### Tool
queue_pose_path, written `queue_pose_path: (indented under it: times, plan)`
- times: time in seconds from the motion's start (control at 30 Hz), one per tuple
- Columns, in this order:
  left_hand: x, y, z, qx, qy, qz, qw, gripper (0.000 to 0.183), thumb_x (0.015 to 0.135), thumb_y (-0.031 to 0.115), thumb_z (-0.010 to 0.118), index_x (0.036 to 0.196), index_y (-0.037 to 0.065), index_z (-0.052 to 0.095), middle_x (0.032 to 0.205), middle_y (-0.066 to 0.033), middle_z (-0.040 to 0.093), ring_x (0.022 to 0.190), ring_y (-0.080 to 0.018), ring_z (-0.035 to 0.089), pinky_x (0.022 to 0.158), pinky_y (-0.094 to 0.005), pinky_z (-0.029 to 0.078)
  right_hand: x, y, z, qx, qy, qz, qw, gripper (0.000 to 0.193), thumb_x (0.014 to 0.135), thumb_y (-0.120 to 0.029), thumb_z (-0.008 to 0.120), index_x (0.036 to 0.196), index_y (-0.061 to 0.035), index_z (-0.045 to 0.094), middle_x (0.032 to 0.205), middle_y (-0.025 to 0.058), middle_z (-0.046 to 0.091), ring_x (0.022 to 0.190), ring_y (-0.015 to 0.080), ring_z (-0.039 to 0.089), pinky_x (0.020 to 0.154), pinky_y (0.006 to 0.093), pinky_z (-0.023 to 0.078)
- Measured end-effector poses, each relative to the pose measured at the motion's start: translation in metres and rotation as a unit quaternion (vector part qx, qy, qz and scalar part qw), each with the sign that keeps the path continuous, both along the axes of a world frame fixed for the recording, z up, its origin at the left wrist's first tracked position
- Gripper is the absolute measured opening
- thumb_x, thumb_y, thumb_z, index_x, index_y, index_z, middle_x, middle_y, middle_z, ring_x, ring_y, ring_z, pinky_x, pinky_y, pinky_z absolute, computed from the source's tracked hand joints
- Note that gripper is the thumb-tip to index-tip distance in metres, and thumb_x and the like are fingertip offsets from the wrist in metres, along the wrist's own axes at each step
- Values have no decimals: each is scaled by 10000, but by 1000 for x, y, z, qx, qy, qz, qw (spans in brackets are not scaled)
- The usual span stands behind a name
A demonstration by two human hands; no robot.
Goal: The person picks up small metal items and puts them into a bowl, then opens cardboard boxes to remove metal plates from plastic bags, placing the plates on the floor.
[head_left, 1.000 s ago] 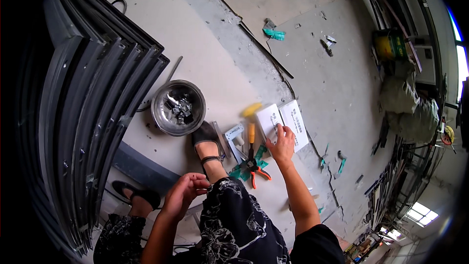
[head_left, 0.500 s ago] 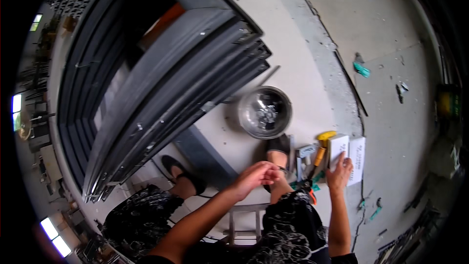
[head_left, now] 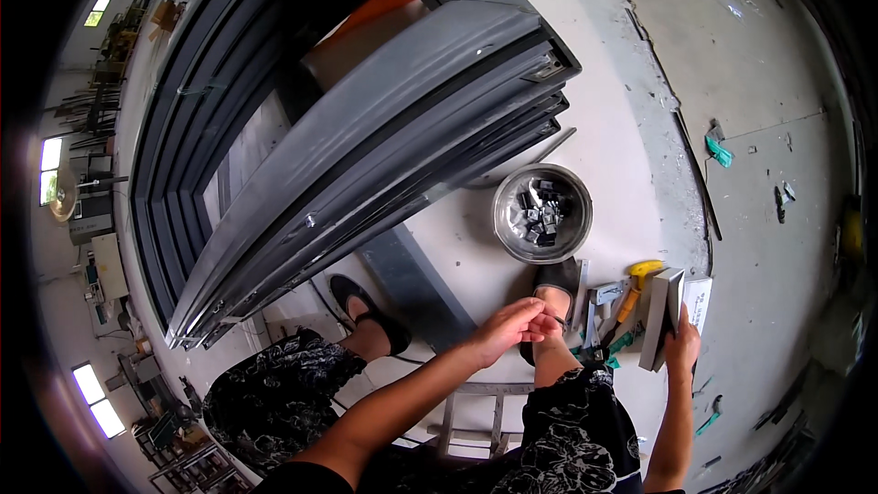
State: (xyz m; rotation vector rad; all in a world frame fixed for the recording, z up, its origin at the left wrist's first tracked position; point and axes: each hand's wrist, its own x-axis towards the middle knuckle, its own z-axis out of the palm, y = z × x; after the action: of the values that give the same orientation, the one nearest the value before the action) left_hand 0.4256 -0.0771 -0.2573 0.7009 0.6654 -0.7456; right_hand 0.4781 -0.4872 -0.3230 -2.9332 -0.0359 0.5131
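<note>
My left hand point(head_left: 519, 327) is held above my right foot, its fingers curled together. Whatever may be between them is too small to name. At the lower right, my right hand point(head_left: 681, 345) grips the near right edge of a white box point(head_left: 658, 322), which is tipped up on its side. Under and beside it lies a second white box point(head_left: 698, 300). Left of the boxes are a yellow-handled tool point(head_left: 630, 299) and a grey metal tool point(head_left: 599, 299). Ahead of my right foot stands a steel bowl point(head_left: 543, 213) with small dark and shiny pieces in it.
Large dark grey frames point(head_left: 366, 155) lie stacked at the left and ahead, one corner close to the bowl. A grey flat bar point(head_left: 416, 285) lies on the floor between my feet. Green scraps point(head_left: 719, 152) lie on the floor at the right.
My right hand has moved from the top of the white box to its right edge and tipped it up. My left hand keeps its curled pose. The whole view has shifted.
</note>
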Motion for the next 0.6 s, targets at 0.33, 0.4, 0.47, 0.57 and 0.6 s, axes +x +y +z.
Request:
queue_pose_path:
  times: [0.33,0.4,0.47,0.57,0.6]
  plan:
    - [33,-33,7,114,-197,-4,974,450,960,261,593,1305,36,411,1194,-86,569,1102,-153,557,944,-313,438,74,106,149,26,-119,39,992,534,680,-29,600,1211,-90,590,749,164,635,686,359,620,615,438,509]
    - [54,-61,31,175,-215,33,960,634,906,289,674,1365,35,317,1281,-121,500,1158,-191,527,987,-338,426,83,140,155,14,-145,99,984,542,682,-55,639,1221,-60,575,731,125,622,676,320,614,588,415,508]
    - [69,-86,40,196,-209,115,951,803,821,365,763,1372,36,281,1296,-193,474,1147,-225,526,940,-330,451,83,174,153,52,-134,127,981,531,681,-32,648,1208,-34,578,718,141,622,680,334,608,591,425,494]
    - [82,-95,36,301,-194,124,926,782,795,364,787,1305,14,309,1263,-159,510,1120,-208,530,939,-336,454,73,194,143,135,-106,159,972,556,669,-81,679,1208,-17,558,690,107,591,624,291,591,549,403,494]
    - [80,-89,30,330,-174,110,921,744,802,326,788,1292,10,326,1225,-138,536,1082,-201,544,929,-337,461,68,193,140,170,-82,151,970,560,664,-83,683,1206,-12,558,680,105,586,614,291,588,545,405,493]
